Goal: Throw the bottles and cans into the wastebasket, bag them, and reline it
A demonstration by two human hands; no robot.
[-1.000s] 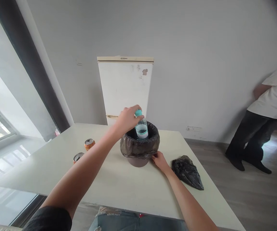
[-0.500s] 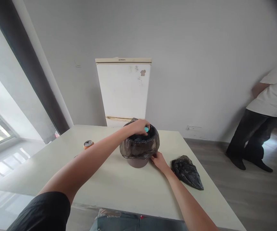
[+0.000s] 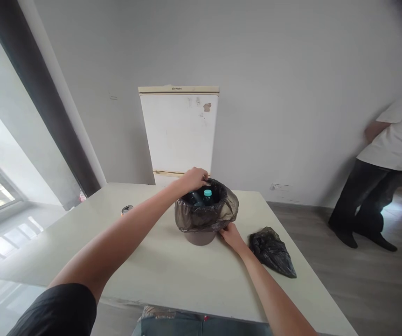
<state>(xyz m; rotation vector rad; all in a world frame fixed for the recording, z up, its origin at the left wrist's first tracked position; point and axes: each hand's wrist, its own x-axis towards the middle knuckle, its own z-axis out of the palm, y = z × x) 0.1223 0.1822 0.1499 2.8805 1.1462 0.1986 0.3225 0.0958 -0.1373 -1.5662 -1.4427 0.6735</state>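
On the table stands a grey-brown trash bin (image 3: 199,238) lined with a dark translucent garbage bag (image 3: 196,220) folded over its rim. Inside it a bottle with a teal cap (image 3: 207,193) stands upright beside another dark bottle (image 3: 195,199). My left hand (image 3: 195,178) is above the bin's far rim, fingers slightly apart, with nothing visible in them. At the bin's lower right side, my right hand (image 3: 231,234) grips it just under the bag's folded edge; its fingertips are partly hidden.
A crumpled black garbage bag (image 3: 271,252) lies to the right on the pale table (image 3: 173,270). An orange can (image 3: 127,209) is partly behind my left forearm. A white fridge (image 3: 180,133) stands beyond the table, and a person (image 3: 390,149) is at the far right.
My left hand has let go of the teal-capped bottle, which now rests in the bin, and moved up and left. The bag's right side bulges farther out. My right hand has hardly moved.
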